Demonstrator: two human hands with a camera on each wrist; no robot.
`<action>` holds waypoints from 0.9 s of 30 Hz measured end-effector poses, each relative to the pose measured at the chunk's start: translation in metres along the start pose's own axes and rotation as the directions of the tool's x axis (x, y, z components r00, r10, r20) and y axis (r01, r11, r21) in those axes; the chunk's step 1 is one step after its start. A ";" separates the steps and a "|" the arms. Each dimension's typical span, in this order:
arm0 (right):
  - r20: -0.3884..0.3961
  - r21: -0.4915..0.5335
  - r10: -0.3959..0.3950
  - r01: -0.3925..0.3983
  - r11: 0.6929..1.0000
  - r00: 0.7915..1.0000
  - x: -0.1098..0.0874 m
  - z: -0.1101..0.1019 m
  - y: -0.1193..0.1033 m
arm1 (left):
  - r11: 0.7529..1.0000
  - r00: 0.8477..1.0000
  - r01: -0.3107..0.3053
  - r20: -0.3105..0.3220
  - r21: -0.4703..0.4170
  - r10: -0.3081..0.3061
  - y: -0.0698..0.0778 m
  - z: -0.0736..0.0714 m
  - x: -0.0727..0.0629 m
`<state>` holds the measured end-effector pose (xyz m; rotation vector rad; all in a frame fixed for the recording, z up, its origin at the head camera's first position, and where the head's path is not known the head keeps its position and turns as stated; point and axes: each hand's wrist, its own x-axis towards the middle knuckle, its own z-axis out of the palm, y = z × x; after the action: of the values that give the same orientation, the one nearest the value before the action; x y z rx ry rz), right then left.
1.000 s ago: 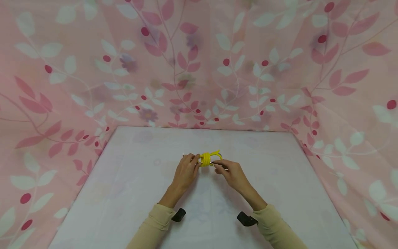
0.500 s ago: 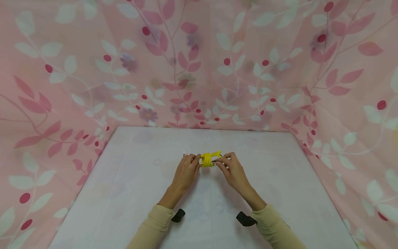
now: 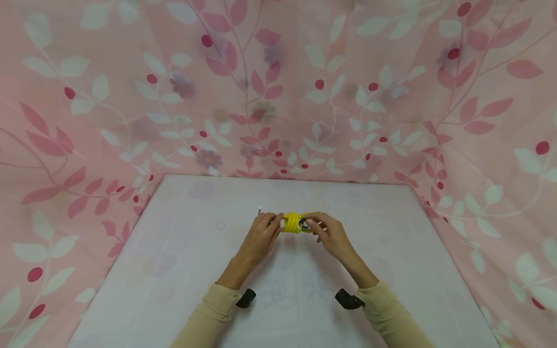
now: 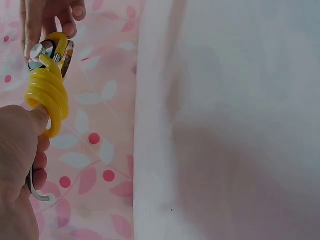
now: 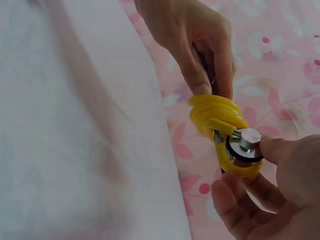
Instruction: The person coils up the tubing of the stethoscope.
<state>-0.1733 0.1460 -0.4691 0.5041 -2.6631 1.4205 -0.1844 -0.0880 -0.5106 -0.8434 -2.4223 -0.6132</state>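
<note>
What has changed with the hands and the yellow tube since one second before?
The right hand has moved slightly up and right, its fingers now over the loop of the yellow tube. The metal disc now shows its round face. The left hand still holds the coil's left end.

Loads of room on white tabletop [image 3: 187, 251] outside sleeves [image 3: 211, 311]. Gap between them too, but black wrist gadgets [image 3: 348, 299] poke in. Coiled yellow stethoscope [image 3: 292, 223] plugs space between left hand [image 3: 262, 237] and right hand [image 3: 331, 237]. Floral cloth [image 3: 278, 106] walls off back.
</note>
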 end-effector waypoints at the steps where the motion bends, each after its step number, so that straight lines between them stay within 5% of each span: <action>1: 0.033 0.022 0.016 -0.016 1.000 0.999 0.001 -0.002 0.000 | 1.000 1.000 -0.006 0.000 0.004 0.006 0.000 -0.001 0.000; 5: 0.207 0.075 0.082 -0.099 0.992 0.975 0.007 -0.011 0.002 | 0.998 0.999 -0.035 0.011 0.053 0.034 0.000 -0.001 -0.002; 10: 0.434 0.081 0.136 -0.190 0.978 0.890 0.013 -0.025 0.000 | 0.993 0.997 -0.074 0.018 0.096 0.073 0.000 0.003 -0.005; 13: 0.511 0.063 0.174 -0.238 0.969 0.842 0.018 -0.031 -0.003 | 0.993 0.997 -0.081 0.018 0.081 0.079 0.001 0.006 -0.007; 16: 0.544 0.045 0.195 -0.261 0.964 0.816 0.022 -0.034 -0.004 | 0.994 0.997 -0.078 0.012 0.077 0.077 0.002 0.008 -0.009; 23: 0.532 0.065 0.197 -0.272 0.960 0.823 0.025 -0.035 0.000 | 0.993 0.996 -0.089 0.009 0.073 0.089 0.001 0.012 -0.012; 27: 0.462 0.052 0.200 -0.252 0.966 0.864 0.022 -0.029 0.005 | 0.994 0.996 -0.087 0.017 0.067 0.086 0.001 0.011 -0.011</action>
<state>-0.1983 0.1667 -0.4520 0.6173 -3.1080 1.7060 -0.1792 -0.0860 -0.5255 -0.9218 -2.3915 -0.4917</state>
